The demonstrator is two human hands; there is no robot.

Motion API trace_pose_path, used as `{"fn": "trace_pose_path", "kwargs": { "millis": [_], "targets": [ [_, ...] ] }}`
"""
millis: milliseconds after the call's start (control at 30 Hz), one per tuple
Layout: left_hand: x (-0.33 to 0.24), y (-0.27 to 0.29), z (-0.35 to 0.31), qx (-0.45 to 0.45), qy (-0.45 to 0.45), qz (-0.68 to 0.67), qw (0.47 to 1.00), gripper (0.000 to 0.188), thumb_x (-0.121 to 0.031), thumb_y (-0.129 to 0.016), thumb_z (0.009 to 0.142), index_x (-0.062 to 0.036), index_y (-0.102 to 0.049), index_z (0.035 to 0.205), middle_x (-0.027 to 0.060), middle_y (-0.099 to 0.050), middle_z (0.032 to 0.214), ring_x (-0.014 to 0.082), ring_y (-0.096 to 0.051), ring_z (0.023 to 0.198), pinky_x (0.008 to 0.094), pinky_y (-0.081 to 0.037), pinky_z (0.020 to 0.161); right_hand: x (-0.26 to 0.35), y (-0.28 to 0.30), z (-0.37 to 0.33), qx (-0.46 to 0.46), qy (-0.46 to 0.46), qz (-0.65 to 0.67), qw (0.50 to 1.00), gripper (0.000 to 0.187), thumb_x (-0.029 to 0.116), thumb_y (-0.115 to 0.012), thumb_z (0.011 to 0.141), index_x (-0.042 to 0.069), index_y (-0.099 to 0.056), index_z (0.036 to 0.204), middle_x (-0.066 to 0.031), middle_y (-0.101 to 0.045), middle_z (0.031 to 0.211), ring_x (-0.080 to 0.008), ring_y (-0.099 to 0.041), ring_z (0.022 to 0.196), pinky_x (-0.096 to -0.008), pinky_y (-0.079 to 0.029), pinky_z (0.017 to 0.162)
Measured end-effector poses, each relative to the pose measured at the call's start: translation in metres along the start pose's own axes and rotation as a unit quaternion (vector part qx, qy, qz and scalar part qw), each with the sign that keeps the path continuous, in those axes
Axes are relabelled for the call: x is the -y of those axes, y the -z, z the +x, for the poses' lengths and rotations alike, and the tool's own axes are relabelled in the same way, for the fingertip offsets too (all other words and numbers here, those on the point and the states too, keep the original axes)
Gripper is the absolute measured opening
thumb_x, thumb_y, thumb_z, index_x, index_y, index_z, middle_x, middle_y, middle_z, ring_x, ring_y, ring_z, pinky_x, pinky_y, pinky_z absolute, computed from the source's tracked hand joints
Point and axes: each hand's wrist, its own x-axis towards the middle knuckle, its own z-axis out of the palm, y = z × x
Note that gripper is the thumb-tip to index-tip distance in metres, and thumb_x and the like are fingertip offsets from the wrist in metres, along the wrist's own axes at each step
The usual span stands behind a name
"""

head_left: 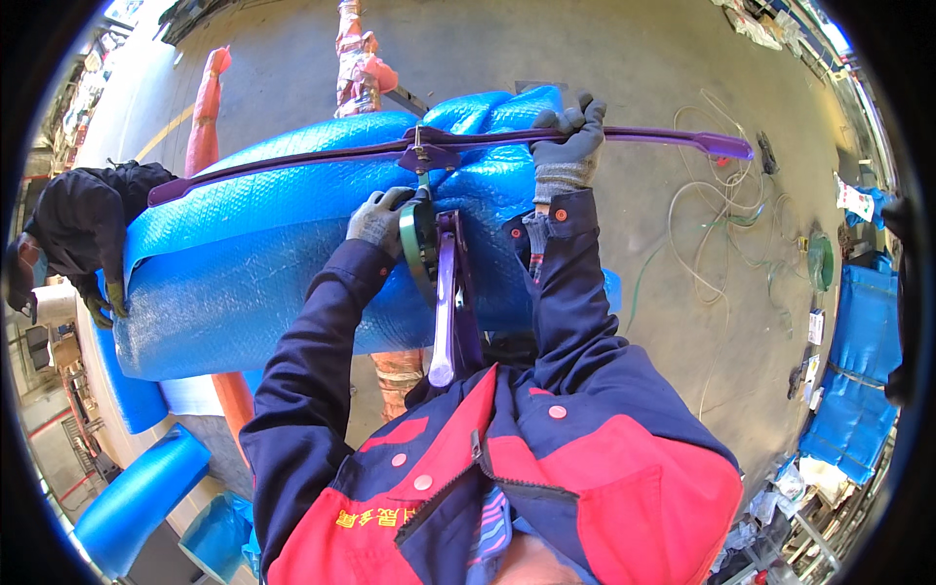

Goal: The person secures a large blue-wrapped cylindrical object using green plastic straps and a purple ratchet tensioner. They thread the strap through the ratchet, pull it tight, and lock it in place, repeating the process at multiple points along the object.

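A long purple bar (322, 158) lies across a large roll wrapped in blue bubble sheet (234, 283), with a bolted metal joint at its middle. My right hand (570, 146), in a grey glove, is closed around the bar to the right of that joint. Below the joint, a green curved band (418, 246) stands beside a purple bracket arm (446, 302) that points toward my chest. My left hand (374, 222), also gloved, has its fingers bent at the upper left of the green band. Its palm side is hidden.
At the left, a co-worker in dark clothes (93, 219) bends over with a gloved hand at the roll's end. Pinkish wrapped posts (203, 127) stand behind. Loose cords (717, 210) lie on the floor at right. More blue rolls (146, 497) are at lower left.
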Motion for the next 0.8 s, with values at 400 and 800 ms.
{"fn": "trace_pose_path", "kwargs": {
  "millis": [400, 800],
  "targets": [
    [-0.001, 0.015, 0.018, 0.063, -0.038, -0.045, 0.996, 0.042, -0.021, -0.072, 0.08, -0.0236, -0.066, 0.122, 0.0078, -0.056, 0.125, 0.032, -0.057, 0.112, 0.0416, -0.051, 0.095, -0.001, -0.016, -0.013, -0.005, -0.004, -0.008, 1.0, 0.032, 0.046, -0.061, 0.098, 0.015, -0.061, 0.105, 0.0094, -0.036, 0.06, -0.0068, -0.034, 0.053, -0.0308, -0.044, 0.066],
    [-0.01, -0.004, 0.006, -0.003, 0.057, 0.017, 0.998, 0.042, -0.025, -0.066, 0.081, -0.0334, -0.065, 0.122, 0.0108, -0.06, 0.116, 0.0353, -0.059, 0.102, 0.0461, -0.051, 0.085, -0.01, 0.013, -0.016, -0.018, -0.023, -0.021, 0.999, 0.028, 0.044, -0.06, 0.099, 0.017, -0.06, 0.102, 0.0093, -0.039, 0.06, -0.0074, -0.035, 0.053, -0.0321, -0.044, 0.066]
  ]
}}
